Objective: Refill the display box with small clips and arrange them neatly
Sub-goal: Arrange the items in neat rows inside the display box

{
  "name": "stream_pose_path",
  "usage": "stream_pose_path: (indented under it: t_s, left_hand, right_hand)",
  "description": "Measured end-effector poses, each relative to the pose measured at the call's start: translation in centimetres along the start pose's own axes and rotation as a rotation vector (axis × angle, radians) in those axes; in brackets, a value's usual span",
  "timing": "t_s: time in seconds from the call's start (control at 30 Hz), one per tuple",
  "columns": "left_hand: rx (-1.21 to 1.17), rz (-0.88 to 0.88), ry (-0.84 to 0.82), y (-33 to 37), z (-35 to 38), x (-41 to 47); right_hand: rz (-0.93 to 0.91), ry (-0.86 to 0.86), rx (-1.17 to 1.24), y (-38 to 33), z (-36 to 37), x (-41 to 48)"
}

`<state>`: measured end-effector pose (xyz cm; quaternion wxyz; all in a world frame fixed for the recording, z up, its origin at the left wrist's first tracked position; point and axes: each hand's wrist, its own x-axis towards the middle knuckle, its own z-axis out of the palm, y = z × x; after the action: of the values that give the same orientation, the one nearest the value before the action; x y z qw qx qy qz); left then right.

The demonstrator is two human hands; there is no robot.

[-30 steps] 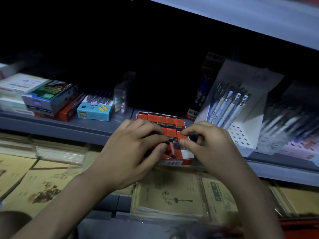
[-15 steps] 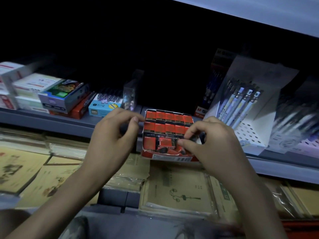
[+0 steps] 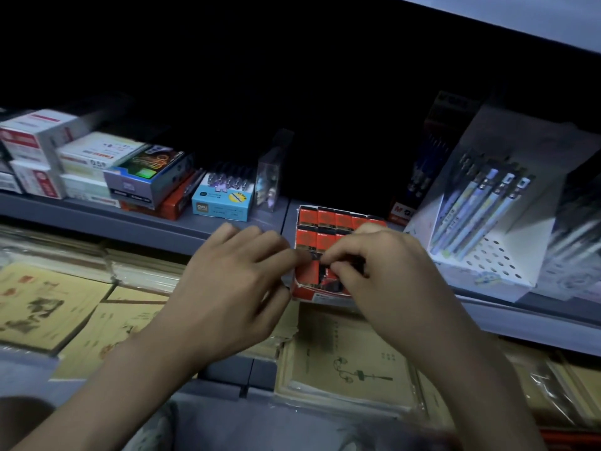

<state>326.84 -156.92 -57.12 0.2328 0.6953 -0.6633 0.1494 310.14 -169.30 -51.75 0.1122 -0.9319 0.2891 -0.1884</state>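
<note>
Head view: a dim shop bay, black at the back, with a grey shelf (image 3: 136, 222) running across it. On the shelf stand stacked stationery cartons, a blue box (image 3: 224, 203) and a white pen stand (image 3: 487, 268). Wrapped notebooks (image 3: 344, 362) lie on the tier below.

The red display box (image 3: 320, 297) sits at the shelf's front edge, between the blue box and the pen stand. Its two back rows of small clips (image 3: 325, 219), in red packs, lie flat and square. The front row is mostly hidden by fingers, and what shows of it looks dark and uneven.

Half a second ago the left hand (image 3: 227, 288) was drawn off to the box's left side. It has now come back in, and its curled fingertips meet the box's left wall just beside the other hand's. Whether it pinches the wall or a pack I cannot tell.

The right hand (image 3: 390, 275) has stayed over the front row, fingers clenched down and pinching a dark piece there. The camera has swung left, so the box now sits further right in the picture. The box itself has kept its place on the shelf.

My reading is that filling is nearly over: both hands now work the last row, one likely steadying while the other seats a pack. Squaring that row is what remains.
</note>
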Motion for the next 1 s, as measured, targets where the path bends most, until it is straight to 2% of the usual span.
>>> stream_pose_path:
  t_s: [0.07, 0.23, 0.43, 0.57, 0.8, 1.0]
  left_hand:
    - [0.032, 0.045, 0.024, -0.3, -0.1, -0.2]
    - [0.051, 0.071, 0.060, -0.6, -0.3, -0.4]
    - [-0.004, 0.034, 0.039, -0.4, 0.0, -0.5]
    - [-0.016, 0.027, 0.035, -0.5, 0.1, -0.6]
    - [-0.047, 0.055, -0.026, 0.3, 0.9, -0.3]
    - [-0.013, 0.043, -0.027, 1.0, 1.0, -0.1]
  right_hand:
    - [0.006, -0.013, -0.032, 0.4, -0.6, 0.2]
    - [0.029, -0.189, -0.126, 0.8, -1.9, 1.3]
    - [-0.012, -0.202, -0.143, 1.7, -1.8, 2.0]
    - [-0.062, -0.217, -0.041, 2.9, -2.0, 1.9]
    - [-0.062, 0.004, 0.101, 3.8, -2.1, 0.4]
    - [-0.023, 0.122, 0.301, 3.3, -2.0, -0.6]
